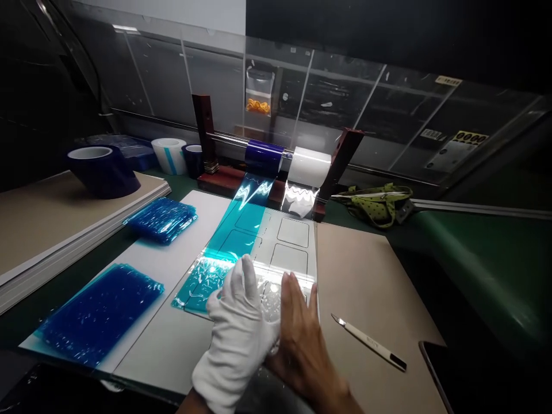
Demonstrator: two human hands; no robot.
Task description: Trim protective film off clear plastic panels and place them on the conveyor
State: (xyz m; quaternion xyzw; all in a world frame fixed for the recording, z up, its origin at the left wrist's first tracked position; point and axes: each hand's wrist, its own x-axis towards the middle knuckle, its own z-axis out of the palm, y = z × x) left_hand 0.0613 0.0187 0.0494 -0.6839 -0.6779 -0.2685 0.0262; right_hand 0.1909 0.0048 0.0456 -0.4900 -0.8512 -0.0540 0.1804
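My left hand (239, 330), in a white glove, rests with stretched fingers at the near end of a blue film strip (241, 230). Bare, my right hand (299, 339) lies beside it with its fingers extended over a clear film strip (269, 296). Both strips run over a pale sheet printed with rounded rectangles (293, 230). At the far end, the blue strip comes off a dark blue film roll (264, 155) and the clear one hangs from a white film roll (309, 165). My palms and the hands' contact with the film are partly hidden.
The rolls hang on a wooden stand (346, 155). Blue film stacks (103, 313) lie left; loose rolls (103, 169) stand behind. A craft knife (368, 340) lies right on brown board (357, 270), near a dark phone-like object (435, 368). A green pouch (375, 204) sits at the back.
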